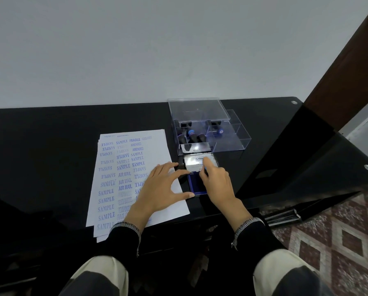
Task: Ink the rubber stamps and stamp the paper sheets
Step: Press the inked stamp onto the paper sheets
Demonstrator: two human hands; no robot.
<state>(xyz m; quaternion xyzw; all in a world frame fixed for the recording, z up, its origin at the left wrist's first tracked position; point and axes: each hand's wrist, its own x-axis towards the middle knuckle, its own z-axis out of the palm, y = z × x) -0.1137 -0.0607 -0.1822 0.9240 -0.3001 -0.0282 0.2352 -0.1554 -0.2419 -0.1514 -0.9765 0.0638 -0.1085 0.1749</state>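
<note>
A: Two hands at the ink pad (197, 184), so which step is it?
B: Inking, I'd judge. Right hand (216, 184) curls over the pad, apparently gripping a stamp, though that's hidden. Left hand (161, 189) lies flat, fingers spread on the paper sheets (123, 167), touching the pad's edge.
A: Next?
B: Carry it to bare paper, press squarely.
A: Surroundings?
B: Black glossy table (50, 135), clear stamp box (208, 129), grey wall (136, 50), patterned floor (338, 242)
</note>
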